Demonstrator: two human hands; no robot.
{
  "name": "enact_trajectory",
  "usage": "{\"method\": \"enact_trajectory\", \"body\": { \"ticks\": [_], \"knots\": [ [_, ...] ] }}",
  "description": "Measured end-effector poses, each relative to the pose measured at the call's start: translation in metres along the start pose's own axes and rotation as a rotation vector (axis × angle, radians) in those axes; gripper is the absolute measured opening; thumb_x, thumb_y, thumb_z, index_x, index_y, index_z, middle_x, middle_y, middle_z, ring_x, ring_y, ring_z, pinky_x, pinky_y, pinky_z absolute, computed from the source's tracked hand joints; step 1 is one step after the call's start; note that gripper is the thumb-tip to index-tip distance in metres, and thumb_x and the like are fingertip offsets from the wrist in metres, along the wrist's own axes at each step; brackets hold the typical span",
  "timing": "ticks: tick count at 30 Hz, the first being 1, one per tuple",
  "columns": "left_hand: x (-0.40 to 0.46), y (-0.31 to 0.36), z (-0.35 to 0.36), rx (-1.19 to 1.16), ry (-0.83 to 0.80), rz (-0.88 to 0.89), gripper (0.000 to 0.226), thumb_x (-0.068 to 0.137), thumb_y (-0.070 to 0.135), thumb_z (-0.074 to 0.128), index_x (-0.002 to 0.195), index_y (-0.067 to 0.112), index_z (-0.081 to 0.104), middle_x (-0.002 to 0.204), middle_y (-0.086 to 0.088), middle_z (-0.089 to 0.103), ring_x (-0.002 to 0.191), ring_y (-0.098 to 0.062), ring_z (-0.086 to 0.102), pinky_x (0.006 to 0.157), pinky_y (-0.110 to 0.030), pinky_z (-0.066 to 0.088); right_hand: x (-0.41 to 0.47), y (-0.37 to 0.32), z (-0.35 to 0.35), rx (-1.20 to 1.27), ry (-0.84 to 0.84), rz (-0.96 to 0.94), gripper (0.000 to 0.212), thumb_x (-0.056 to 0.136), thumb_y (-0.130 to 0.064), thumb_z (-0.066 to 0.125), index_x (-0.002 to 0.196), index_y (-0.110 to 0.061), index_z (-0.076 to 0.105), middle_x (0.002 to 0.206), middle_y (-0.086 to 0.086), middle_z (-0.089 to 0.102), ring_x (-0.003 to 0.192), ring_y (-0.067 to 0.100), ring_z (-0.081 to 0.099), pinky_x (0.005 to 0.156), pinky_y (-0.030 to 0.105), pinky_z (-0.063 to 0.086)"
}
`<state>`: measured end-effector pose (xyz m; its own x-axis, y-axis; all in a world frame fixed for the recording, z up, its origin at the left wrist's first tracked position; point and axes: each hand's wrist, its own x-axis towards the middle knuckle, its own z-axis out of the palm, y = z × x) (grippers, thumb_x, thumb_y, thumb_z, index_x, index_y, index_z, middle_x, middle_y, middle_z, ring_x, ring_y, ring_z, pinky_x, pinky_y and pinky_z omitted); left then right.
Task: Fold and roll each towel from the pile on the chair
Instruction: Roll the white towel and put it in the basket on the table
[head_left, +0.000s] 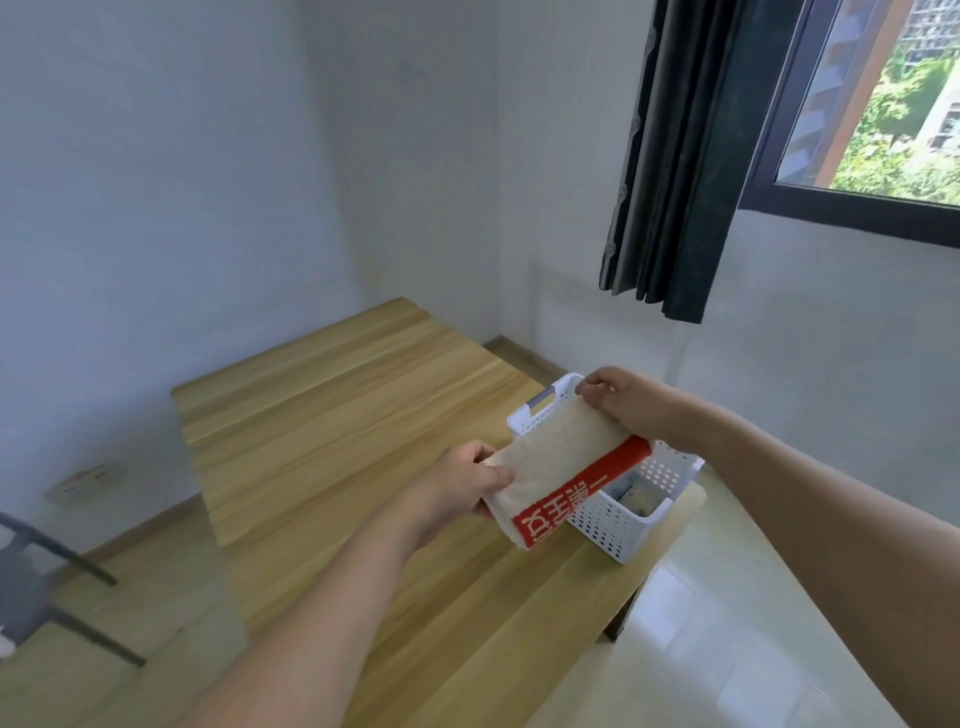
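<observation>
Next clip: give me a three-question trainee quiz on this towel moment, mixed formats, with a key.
1. True or false: both hands hold the towel.
2. The white basket stands on the table at: A) its right edge B) its far left corner C) its middle.
3. Fill in: the towel's band is ___.

Key: 1 true: left hand and right hand each pinch an end. 2 A. 3 red.

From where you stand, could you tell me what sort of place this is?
Probably a plain room in a flat or dormitory: a wooden table against bare white walls, a window with a dark curtain, and a white basket over which both hands hold a towel.
</observation>
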<state>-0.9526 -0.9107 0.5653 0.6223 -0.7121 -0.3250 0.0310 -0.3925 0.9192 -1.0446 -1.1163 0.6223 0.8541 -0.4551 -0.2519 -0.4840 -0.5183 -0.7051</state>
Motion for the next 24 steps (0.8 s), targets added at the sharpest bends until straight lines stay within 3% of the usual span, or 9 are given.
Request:
{"method": "enact_trajectory", "body": {
  "ticks": [3,8,12,17,21,24],
  "knots": [
    [0.041,0.016,0.020,0.054,-0.001,0.011,0.011,0.088,0.012,0.062,0.098,0.010,0.057,0.093,-0.006,0.066,0.081,-0.019,0.064,0.073,-0.032,0.053,0.033,0.020,-0.025,-0.084,0.068,-0.027,0.027,0.100,-0.037,0.037,0.116,-0.022,0.054,0.107,0.003,0.061,0.093,0.022,0.061,0.083,0.038,0.053],
    [0.120,0.024,0.064,0.304,-0.002,-0.029,0.035,0.066,0.034,0.064,0.099,0.021,0.062,0.099,0.001,0.066,0.093,-0.018,0.063,0.087,-0.038,0.051,0.096,0.070,-0.060,-0.248,0.008,-0.017,0.028,0.101,-0.027,0.036,0.116,-0.015,0.057,0.112,0.008,0.060,0.099,0.026,0.058,0.085,0.037,0.047],
    [0.192,0.025,0.096,0.535,-0.053,-0.108,0.030,0.079,0.023,0.061,0.109,0.019,0.060,0.102,0.000,0.063,0.089,-0.017,0.059,0.072,-0.030,0.048,0.160,0.123,-0.072,-0.332,-0.064,-0.023,0.023,0.098,-0.024,0.037,0.105,-0.019,0.058,0.112,0.007,0.061,0.094,0.022,0.056,0.083,0.034,0.047],
    [0.267,0.013,0.127,0.791,-0.227,-0.268,0.012,0.070,0.022,0.058,0.080,0.019,0.054,0.079,-0.001,0.050,0.068,-0.020,0.044,0.061,-0.032,0.032,0.221,0.184,-0.062,-0.406,-0.157,0.044,0.029,0.096,-0.016,0.038,0.114,-0.010,0.060,0.112,0.010,0.063,0.095,0.027,0.056,0.077,0.032,0.044],
    [0.304,-0.003,0.149,0.937,-0.409,-0.396,0.009,0.075,0.020,0.059,0.081,0.013,0.056,0.075,-0.006,0.054,0.067,-0.023,0.046,0.059,-0.031,0.035,0.254,0.220,-0.033,-0.521,-0.326,0.056,0.029,0.094,-0.011,0.037,0.110,-0.004,0.060,0.113,0.015,0.063,0.092,0.027,0.057,0.072,0.030,0.045],
    [0.317,-0.023,0.163,0.977,-0.491,-0.476,0.010,0.077,0.023,0.057,0.079,0.013,0.058,0.071,-0.006,0.057,0.062,-0.024,0.049,0.054,-0.028,0.038,0.266,0.238,-0.011,-0.613,-0.423,0.054,0.014,0.093,-0.007,0.040,0.096,-0.008,0.054,0.107,0.014,0.060,0.084,0.023,0.050,0.063,0.028,0.039]
  ]
}}
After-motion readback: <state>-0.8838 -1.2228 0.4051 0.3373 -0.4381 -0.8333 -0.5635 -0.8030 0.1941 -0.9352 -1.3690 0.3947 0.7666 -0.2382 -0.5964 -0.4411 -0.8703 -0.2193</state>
